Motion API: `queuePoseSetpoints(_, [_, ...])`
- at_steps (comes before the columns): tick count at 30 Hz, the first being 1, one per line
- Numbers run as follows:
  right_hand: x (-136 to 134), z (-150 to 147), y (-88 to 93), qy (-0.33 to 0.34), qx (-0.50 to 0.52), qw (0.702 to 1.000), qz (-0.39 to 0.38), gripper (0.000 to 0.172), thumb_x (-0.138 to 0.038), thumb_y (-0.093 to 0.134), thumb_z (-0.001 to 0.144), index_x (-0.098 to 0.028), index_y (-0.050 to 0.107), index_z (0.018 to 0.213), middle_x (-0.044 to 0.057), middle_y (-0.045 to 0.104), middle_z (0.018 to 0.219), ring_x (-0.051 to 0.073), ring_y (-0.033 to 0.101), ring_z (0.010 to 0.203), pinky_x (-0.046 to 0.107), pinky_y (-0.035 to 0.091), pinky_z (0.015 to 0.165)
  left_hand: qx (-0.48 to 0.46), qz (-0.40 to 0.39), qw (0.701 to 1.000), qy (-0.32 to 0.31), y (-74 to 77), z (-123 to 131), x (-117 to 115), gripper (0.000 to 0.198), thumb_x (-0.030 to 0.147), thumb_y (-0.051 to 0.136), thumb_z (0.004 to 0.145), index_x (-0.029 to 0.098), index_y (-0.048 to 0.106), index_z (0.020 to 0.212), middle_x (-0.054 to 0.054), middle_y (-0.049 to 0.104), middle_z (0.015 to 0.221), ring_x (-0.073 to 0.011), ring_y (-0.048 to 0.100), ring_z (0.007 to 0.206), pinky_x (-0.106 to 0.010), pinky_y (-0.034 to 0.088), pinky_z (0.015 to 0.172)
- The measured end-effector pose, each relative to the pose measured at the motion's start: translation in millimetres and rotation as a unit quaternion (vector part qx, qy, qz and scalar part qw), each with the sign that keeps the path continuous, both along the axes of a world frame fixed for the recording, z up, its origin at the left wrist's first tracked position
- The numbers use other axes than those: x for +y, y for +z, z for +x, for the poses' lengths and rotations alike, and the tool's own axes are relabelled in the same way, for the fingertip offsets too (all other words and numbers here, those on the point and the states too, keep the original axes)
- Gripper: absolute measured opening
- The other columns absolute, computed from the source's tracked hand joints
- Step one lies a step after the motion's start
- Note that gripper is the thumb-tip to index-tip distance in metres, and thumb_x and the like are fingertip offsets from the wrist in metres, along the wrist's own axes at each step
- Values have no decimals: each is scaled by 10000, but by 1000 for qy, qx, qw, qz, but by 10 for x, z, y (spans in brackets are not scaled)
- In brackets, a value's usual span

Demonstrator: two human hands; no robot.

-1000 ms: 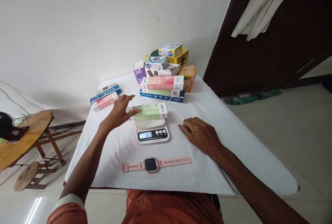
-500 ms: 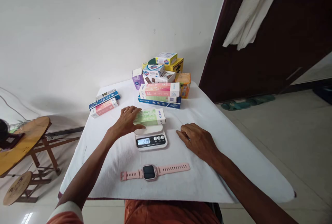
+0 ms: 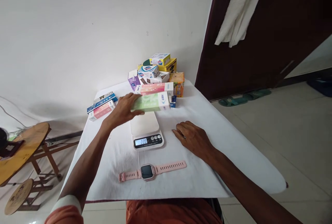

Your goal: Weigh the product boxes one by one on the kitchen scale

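My left hand point(image 3: 126, 108) grips the left end of a green and white toothpaste box point(image 3: 151, 102), held in the air above the far part of a white digital scale point(image 3: 145, 125). The scale's display reads about 220, and its plate shows bare below the box. My right hand point(image 3: 193, 137) rests on the white cloth to the right of the scale, its fingers curled; whether anything is inside them is hidden. A pink-strapped smartwatch point(image 3: 147, 171) lies flat, stretched out in front of the scale.
Behind the scale stands a pile of boxes, with a pink box point(image 3: 155, 88), a purple box point(image 3: 133, 80) and an orange box point(image 3: 177, 83). Several flat boxes point(image 3: 102, 110) lie at the left of the cloth-covered table point(image 3: 241, 172). A wooden stool point(image 3: 19, 196) stands to the left.
My left hand has lifted the green toothpaste box off the scale plate. The display went from about 219 to 220. My right hand stays beside the scale; the view has shifted slightly.
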State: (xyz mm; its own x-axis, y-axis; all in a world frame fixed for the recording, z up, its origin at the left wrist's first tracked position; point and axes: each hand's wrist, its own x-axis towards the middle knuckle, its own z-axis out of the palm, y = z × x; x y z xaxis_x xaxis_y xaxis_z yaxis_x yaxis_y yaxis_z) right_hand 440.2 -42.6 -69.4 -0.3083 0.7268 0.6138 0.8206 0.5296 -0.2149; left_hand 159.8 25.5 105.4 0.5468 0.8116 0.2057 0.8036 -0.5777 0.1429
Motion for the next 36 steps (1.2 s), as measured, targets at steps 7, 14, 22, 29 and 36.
queuePoseSetpoints(7, [-19,-2,-5,0,-6,1000,19,289,-213,562,1029,-218,554,740,12,627,704,167,569,700,301,380,633,69,18,997,18,261,659,769,604,342,733,915,243,533,1476,-137,621,1349,-355,539,1313,-512,391,1096])
queuePoseSetpoints(14, [-21,0,-9,0,-10,1000,21,279,-186,577,1016,-224,546,741,9,616,702,168,562,710,307,373,653,101,17,994,38,148,696,990,609,372,704,928,283,529,1504,-136,546,1471,-356,467,1348,-529,372,1104])
queuePoseSetpoints(22, [-31,8,-13,2,-4,1000,21,279,-195,579,1015,-224,538,740,14,619,708,172,555,712,300,363,642,107,96,988,53,-144,561,866,766,355,715,925,232,389,1608,-176,474,1571,-364,413,1429,-513,311,1168])
queuePoseSetpoints(29, [-36,4,-20,7,-2,999,32,312,-211,548,1033,-226,505,725,-4,594,674,156,531,669,294,357,621,141,152,976,62,-229,516,837,671,451,584,1004,178,405,1591,-213,515,1517,-378,445,1376,-535,278,1174])
queuePoseSetpoints(36, [-45,14,18,19,3,999,29,340,-244,517,1052,-234,474,716,-4,577,660,153,513,642,296,361,620,120,166,978,45,-283,363,968,659,602,429,1038,179,472,1541,-223,536,1494,-393,463,1361,-597,225,1198])
